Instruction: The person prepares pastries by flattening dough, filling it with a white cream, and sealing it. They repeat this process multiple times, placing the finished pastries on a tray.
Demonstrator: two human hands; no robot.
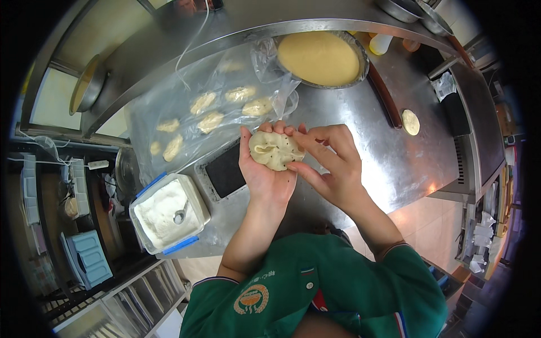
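A round, pale piece of dough (pixel 276 151) flecked with dark bits rests in my left hand (pixel 269 183), its top gathered into folds. That palm faces up, with the fingers curled behind the dough's far edge and the thumb along its left side. From the right, my right hand (pixel 338 166) grips the dough's right edge between thumb and fingers. Beyond my left hand, several smaller dough pieces (pixel 211 121) lie under a clear plastic sheet (pixel 152 112). Just left of my left wrist is a shallow metal tray (pixel 205 183) with a dark inside.
A lidless tub (pixel 204 209) of white powder stands near left on the steel table (pixel 394 169). A large bowl (pixel 363 62) of yellow filling sits at the back. Right of it lie a brown rolling pin (pixel 386 96) and a small flat dough round (pixel 411 122). A shelf (pixel 248 31) overhangs the back.
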